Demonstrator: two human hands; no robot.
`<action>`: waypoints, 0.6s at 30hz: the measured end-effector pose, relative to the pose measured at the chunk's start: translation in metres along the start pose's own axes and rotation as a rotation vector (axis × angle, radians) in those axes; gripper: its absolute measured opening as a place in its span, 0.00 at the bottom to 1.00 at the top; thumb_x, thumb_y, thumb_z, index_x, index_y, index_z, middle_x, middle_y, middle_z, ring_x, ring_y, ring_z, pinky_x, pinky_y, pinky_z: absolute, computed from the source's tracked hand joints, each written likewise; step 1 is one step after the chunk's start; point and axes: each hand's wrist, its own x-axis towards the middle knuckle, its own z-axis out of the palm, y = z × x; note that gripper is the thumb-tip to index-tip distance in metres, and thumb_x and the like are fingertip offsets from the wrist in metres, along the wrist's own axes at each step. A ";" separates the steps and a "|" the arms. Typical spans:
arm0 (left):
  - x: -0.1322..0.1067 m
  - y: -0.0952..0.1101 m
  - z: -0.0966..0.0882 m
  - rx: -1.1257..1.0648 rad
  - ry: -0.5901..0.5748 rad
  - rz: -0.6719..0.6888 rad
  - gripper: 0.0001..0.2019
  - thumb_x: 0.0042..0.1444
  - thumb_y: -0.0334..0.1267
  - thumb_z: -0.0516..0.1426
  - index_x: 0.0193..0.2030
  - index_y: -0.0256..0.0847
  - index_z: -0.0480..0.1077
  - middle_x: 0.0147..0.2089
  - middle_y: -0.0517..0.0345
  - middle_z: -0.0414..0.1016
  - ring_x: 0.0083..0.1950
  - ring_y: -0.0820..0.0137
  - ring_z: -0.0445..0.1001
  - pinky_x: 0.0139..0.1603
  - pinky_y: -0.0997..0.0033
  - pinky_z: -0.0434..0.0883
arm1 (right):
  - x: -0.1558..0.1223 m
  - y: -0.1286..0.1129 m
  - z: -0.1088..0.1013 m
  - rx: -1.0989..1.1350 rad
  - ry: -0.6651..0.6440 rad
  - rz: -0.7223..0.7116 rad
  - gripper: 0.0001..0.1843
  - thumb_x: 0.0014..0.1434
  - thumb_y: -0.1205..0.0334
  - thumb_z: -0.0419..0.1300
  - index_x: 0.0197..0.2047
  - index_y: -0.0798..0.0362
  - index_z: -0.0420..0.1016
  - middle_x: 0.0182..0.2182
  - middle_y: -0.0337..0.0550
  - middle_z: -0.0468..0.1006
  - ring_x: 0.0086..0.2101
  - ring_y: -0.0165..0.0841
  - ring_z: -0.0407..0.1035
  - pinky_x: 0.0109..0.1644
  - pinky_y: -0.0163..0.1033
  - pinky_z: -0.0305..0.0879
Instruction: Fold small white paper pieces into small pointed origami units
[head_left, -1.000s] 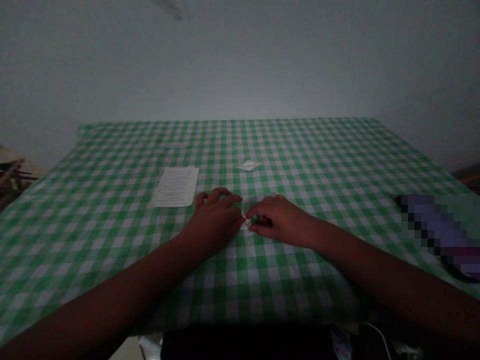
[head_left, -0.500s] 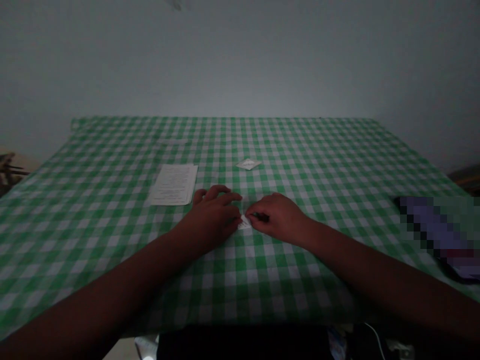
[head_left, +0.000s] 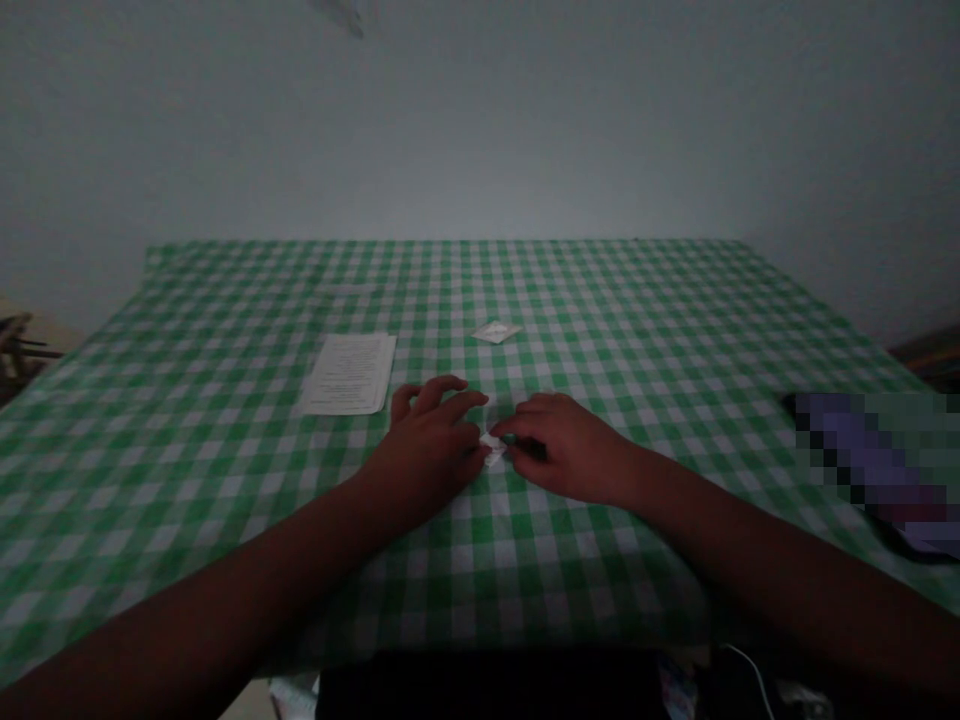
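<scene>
A small folded piece of white paper (head_left: 493, 449) lies on the green-and-white checked tablecloth (head_left: 480, 560) between my two hands. My left hand (head_left: 439, 435) pinches its left side between thumb and index finger, with the other fingers raised and bent. From the right, my right hand (head_left: 559, 445) has its thumb and index fingertip at the paper's right edge, a small gap between them and the other fingers curled. The fingers cover part of the paper, so its exact folds are hard to make out.
A stack of printed sheets (head_left: 349, 374) lies beyond my left hand. Farther off is a diamond-shaped folded paper (head_left: 496, 331). A faint pale strip (head_left: 349, 289) lies at the back left. At the right edge rests a dark, pixelated flat object (head_left: 862, 450). A wall (head_left: 480, 120) stands behind the table.
My right thumb and index finger have parted slightly, and more of the folded paper shows between my hands. The view has tilted a little; the other papers lie where they were.
</scene>
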 end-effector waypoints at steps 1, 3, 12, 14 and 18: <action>-0.001 0.002 0.001 0.008 0.014 -0.001 0.07 0.60 0.38 0.60 0.32 0.43 0.76 0.61 0.58 0.73 0.66 0.49 0.60 0.57 0.41 0.56 | 0.000 -0.003 0.002 -0.026 0.007 0.015 0.14 0.63 0.61 0.58 0.51 0.51 0.77 0.40 0.44 0.79 0.44 0.37 0.71 0.52 0.45 0.61; -0.002 0.004 0.003 0.023 0.036 0.005 0.06 0.60 0.36 0.60 0.32 0.42 0.76 0.61 0.58 0.73 0.66 0.49 0.61 0.57 0.40 0.56 | 0.000 -0.007 0.006 -0.076 0.016 0.048 0.14 0.63 0.58 0.58 0.50 0.52 0.77 0.40 0.45 0.79 0.45 0.39 0.70 0.53 0.47 0.60; -0.004 0.006 0.007 0.054 0.069 0.024 0.06 0.59 0.33 0.60 0.31 0.41 0.75 0.61 0.58 0.73 0.65 0.49 0.62 0.57 0.41 0.57 | 0.002 -0.015 0.017 -0.147 0.078 0.158 0.14 0.60 0.53 0.61 0.46 0.50 0.77 0.36 0.43 0.78 0.41 0.40 0.70 0.47 0.46 0.60; -0.004 0.006 0.007 0.059 0.070 0.021 0.06 0.59 0.33 0.60 0.31 0.42 0.76 0.61 0.58 0.73 0.65 0.49 0.62 0.57 0.41 0.57 | 0.002 -0.015 0.017 -0.131 0.091 0.167 0.14 0.59 0.54 0.62 0.45 0.50 0.77 0.36 0.43 0.78 0.40 0.39 0.70 0.46 0.45 0.59; -0.004 0.006 0.007 0.064 0.064 0.022 0.05 0.60 0.33 0.59 0.33 0.42 0.77 0.61 0.57 0.73 0.65 0.49 0.62 0.57 0.41 0.58 | 0.004 -0.014 0.016 -0.110 0.093 0.180 0.11 0.59 0.56 0.62 0.44 0.49 0.78 0.35 0.41 0.78 0.38 0.37 0.69 0.46 0.44 0.59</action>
